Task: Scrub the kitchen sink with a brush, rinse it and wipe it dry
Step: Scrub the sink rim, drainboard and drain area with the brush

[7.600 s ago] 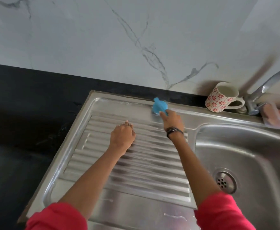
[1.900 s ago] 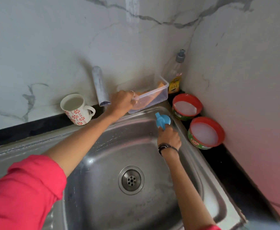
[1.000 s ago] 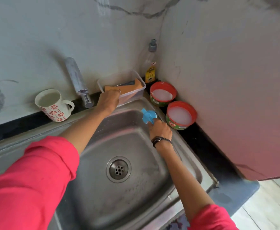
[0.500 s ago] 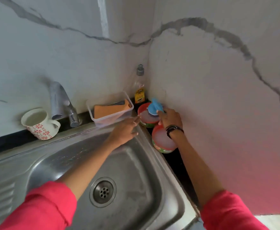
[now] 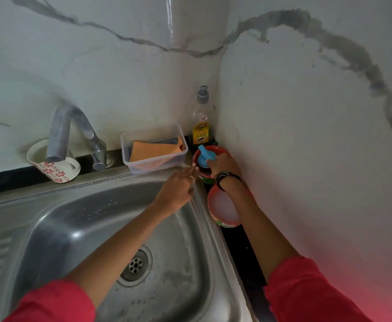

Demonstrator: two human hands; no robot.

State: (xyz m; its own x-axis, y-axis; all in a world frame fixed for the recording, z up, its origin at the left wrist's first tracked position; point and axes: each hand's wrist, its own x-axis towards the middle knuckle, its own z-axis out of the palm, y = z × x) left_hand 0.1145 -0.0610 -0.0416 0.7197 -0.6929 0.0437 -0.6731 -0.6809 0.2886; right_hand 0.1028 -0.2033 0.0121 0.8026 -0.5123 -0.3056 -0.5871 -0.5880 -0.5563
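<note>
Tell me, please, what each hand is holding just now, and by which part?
The right hand grips the blue brush by its top, over the far red tub. The left hand holds nothing.

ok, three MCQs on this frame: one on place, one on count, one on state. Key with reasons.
1. Where is the blue brush?
A. in the sink basin
B. over the far red tub
C. in the clear container

2. How many red-rimmed tubs stand by the right wall?
A. one
B. two
C. three

3. What is the tap doing?
A. running hard
B. dripping into the mug
C. no water showing

Key:
1 B, the right hand holds it over the far red tub.
2 B, a near tub stands in front of the far one.
3 C, no stream shows below the spout.
</note>
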